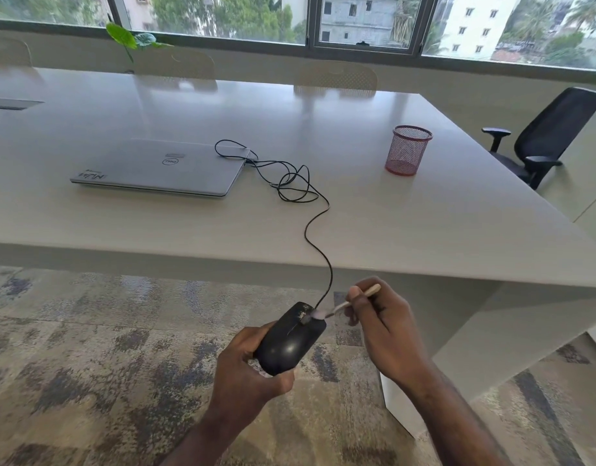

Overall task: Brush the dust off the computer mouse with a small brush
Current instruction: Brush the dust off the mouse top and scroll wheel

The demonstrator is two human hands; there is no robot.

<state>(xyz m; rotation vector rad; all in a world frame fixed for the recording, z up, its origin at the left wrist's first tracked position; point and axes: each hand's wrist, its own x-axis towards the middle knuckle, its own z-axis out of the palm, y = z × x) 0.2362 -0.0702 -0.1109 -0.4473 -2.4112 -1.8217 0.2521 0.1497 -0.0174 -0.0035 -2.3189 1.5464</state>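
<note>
left hand cupping mouse | right hand pinching brush, bristles touching front | advice: light outward flicks, keeping cable slack

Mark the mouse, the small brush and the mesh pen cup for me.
mouse (286, 344): head view, on its black back.
small brush (372, 290): head view, on the pale handle end.
mesh pen cup (407, 153): head view, on its red side wall.

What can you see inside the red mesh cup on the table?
Through the mesh of the red cup, nothing shows inside; it looks empty. The very bottom is too small to tell.
</note>
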